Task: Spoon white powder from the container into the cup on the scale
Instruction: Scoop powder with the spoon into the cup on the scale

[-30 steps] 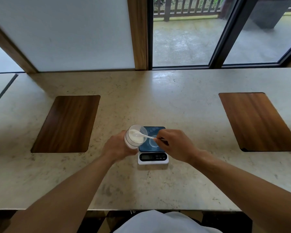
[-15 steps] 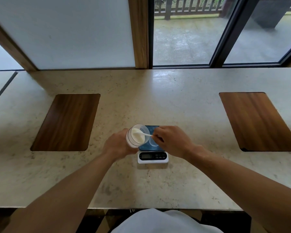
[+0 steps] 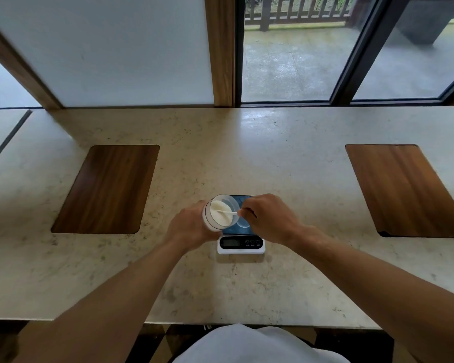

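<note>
My left hand [image 3: 188,227] grips a clear round container [image 3: 219,212] of white powder, tilted with its mouth toward the right, above the left edge of the scale. My right hand [image 3: 269,218] pinches a white spoon [image 3: 227,211] whose bowl is inside the container, in the powder. A small white scale [image 3: 241,243] with a dark blue platform and a dark display sits on the counter below both hands. On its platform stands a small clear cup [image 3: 243,222], partly hidden by my right hand.
The pale stone counter [image 3: 247,158] has two inset wooden panels, one left [image 3: 108,188] and one right [image 3: 404,188]. Its near edge runs just in front of my body. A frosted panel and windows rise along the far edge.
The spoon has gone from over the container's rim deeper into the powder. My right hand has shifted left toward the container. The container tilts a bit more.
</note>
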